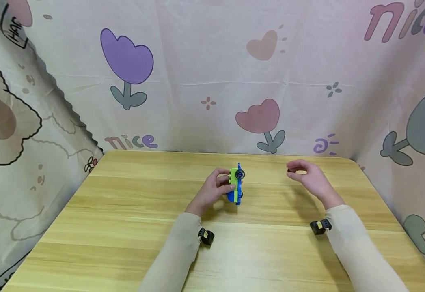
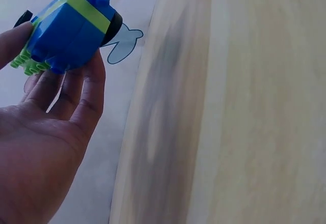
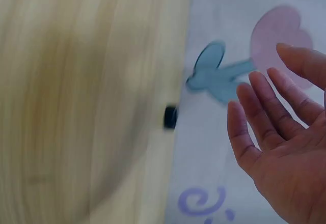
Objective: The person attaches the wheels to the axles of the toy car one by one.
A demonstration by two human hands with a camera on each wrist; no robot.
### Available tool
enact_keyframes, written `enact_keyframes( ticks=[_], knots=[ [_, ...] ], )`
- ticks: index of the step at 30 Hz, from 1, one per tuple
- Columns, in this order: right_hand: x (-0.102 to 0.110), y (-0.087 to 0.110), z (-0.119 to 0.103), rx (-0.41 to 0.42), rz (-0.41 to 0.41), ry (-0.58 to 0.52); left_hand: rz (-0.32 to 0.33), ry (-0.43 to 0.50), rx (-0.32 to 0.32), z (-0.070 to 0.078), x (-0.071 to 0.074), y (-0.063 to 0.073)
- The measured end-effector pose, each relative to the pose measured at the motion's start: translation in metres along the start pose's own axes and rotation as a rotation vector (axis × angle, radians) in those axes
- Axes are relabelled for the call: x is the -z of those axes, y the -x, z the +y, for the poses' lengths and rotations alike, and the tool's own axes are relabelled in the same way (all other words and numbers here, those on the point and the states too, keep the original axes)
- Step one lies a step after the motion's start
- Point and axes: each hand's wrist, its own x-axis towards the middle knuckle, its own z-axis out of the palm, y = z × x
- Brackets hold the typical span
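The left hand (image 1: 215,188) grips a small toy vehicle built of blue and lime-green plastic bricks with black wheels (image 1: 236,185), thumb and fingers curled round its left side, holding it just above the light wooden bench (image 1: 124,227) near the middle of the surface. In the head view the toy stands on end, one dark wheel facing up at its far tip and another showing lower on its right edge. The left wrist view shows the same brick toy (image 2: 69,28) from below: blue body crossed by a green band, green studs by the fingertips, a black wheel on the right side, and the left hand (image 2: 48,132) cupping it with the fingers (image 2: 86,89) pressed along its underside. The right hand (image 1: 307,178) hovers above the bench to the right of the toy, well apart from it, fingers loosely bent and nothing held; the right wrist view shows that right hand (image 3: 285,152) with fingers (image 3: 265,112) spread and relaxed, palm bare. In that view a small black round piece (image 3: 170,117) lies at the far edge of the bench, next to the pale printed cloth with tulip and heart patterns (image 1: 212,73) that hangs behind and to both sides. Cream sleeves (image 1: 175,251) cover both forearms.
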Motion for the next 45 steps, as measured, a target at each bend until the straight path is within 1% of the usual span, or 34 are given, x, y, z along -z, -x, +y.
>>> enact_keyframes(
  ticks=[4, 9, 17, 22, 26, 33, 38, 41, 45],
  knots=[
    [0.009, -0.006, 0.014, -0.028, -0.012, 0.071, -0.005, -0.001, 0.005, 0.0, -0.001, 0.0],
    [0.014, -0.016, 0.028, -0.042, -0.057, 0.129, 0.011, -0.024, 0.012, -0.001, -0.001, 0.0],
    [0.015, -0.03, 0.043, -0.083, -0.128, 0.135, 0.011, -0.042, 0.002, -0.001, -0.004, -0.002],
    [0.016, -0.036, 0.05, -0.092, -0.147, 0.153, 0.007, -0.064, -0.032, -0.002, -0.004, -0.002],
    [0.015, -0.04, 0.054, -0.083, -0.144, 0.198, 0.007, -0.082, -0.037, -0.002, -0.004, -0.002],
    [0.011, -0.048, 0.057, -0.107, -0.159, 0.205, 0.02, -0.092, -0.033, -0.004, -0.004, -0.003],
    [0.009, -0.052, 0.055, -0.091, -0.155, 0.238, 0.024, -0.068, -0.029, -0.004, -0.005, -0.003],
    [0.007, -0.054, 0.054, -0.071, -0.152, 0.265, 0.033, -0.049, -0.025, -0.004, -0.005, -0.003],
    [0.005, -0.055, 0.054, -0.063, -0.164, 0.273, 0.051, -0.036, -0.021, -0.003, -0.006, -0.002]
  ],
)
